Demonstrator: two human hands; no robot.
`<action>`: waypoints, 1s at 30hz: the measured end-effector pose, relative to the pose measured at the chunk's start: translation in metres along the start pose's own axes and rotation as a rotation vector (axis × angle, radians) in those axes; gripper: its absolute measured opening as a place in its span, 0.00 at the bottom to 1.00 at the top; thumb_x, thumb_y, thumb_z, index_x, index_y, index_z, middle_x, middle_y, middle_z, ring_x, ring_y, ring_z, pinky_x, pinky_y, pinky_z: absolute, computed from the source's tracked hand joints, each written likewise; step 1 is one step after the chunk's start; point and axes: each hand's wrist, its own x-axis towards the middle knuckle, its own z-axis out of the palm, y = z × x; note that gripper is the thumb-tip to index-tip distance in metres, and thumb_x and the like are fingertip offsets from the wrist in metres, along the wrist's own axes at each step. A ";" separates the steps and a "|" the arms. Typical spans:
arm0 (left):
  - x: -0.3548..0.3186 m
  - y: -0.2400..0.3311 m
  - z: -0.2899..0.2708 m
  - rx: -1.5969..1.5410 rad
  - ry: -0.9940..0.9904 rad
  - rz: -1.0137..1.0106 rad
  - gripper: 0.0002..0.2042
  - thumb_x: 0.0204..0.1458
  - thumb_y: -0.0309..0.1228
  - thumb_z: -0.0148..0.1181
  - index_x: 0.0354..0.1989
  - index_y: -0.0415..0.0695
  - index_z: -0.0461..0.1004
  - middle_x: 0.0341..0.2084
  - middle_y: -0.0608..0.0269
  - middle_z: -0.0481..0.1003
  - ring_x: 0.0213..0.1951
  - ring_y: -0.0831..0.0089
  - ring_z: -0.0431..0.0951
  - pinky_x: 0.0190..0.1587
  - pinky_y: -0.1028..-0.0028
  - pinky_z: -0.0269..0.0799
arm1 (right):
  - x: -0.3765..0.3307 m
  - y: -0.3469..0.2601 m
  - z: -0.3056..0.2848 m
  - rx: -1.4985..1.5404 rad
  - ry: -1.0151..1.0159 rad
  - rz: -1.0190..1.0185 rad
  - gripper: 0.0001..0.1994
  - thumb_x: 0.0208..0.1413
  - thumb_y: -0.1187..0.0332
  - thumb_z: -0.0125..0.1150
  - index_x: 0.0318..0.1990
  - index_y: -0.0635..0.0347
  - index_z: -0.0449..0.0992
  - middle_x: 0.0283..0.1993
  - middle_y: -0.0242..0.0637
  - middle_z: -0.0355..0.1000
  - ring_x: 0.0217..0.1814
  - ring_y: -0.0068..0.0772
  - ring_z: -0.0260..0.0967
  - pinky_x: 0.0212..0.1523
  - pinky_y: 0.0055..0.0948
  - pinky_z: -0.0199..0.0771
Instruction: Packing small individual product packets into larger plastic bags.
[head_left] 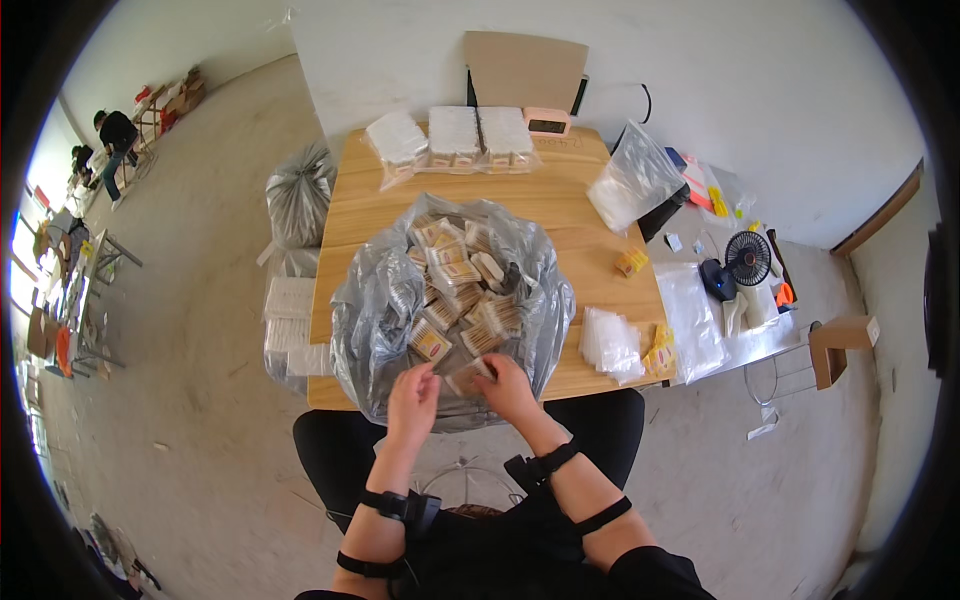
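Observation:
A large grey plastic bag [375,290] stands wide open at the table's near edge. Inside it lie many small clear packets of thin wooden sticks [455,272], some with yellow-and-white labels. My right hand [510,390] pinches a small clear plastic packet [463,379] over the near side of the bag; what is inside it is hard to see. Close beside it, my left hand [411,400] has its fingers bent together near a labelled packet [430,341]. Whatever those fingers hold, if anything, is hidden.
The wooden table [365,200] bears wrapped white blocks [453,137], a pink clock [547,121], a clear bag [635,185], a stack of clear sleeves [610,345] and yellow labels [660,352]. A black fan [747,258] stands right; a tied grey sack [299,200] stands left. A person [118,140] is far off.

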 end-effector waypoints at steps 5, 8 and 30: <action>0.010 0.020 0.020 -0.440 -0.042 -0.378 0.12 0.52 0.30 0.59 0.42 0.37 0.70 0.29 0.62 0.73 0.28 0.76 0.74 0.29 0.77 0.71 | -0.001 -0.016 -0.021 1.021 0.030 0.418 0.16 0.56 0.76 0.53 0.52 0.67 0.65 0.45 0.36 0.71 0.43 0.26 0.69 0.41 0.25 0.74; 0.017 0.029 0.013 -0.609 -0.200 -0.605 0.09 0.52 0.30 0.59 0.37 0.38 0.71 0.25 0.65 0.74 0.27 0.80 0.74 0.27 0.80 0.69 | -0.003 -0.011 -0.026 1.216 0.069 0.449 0.17 0.55 0.76 0.54 0.52 0.67 0.65 0.45 0.36 0.71 0.43 0.26 0.69 0.41 0.25 0.73; 0.009 0.029 0.016 -0.619 -0.253 -0.619 0.05 0.47 0.27 0.62 0.25 0.42 0.72 0.19 0.71 0.71 0.22 0.83 0.68 0.25 0.82 0.61 | -0.018 -0.057 -0.023 0.221 0.139 -0.093 0.11 0.44 0.78 0.54 0.38 0.64 0.73 0.34 0.48 0.70 0.37 0.51 0.69 0.36 0.39 0.70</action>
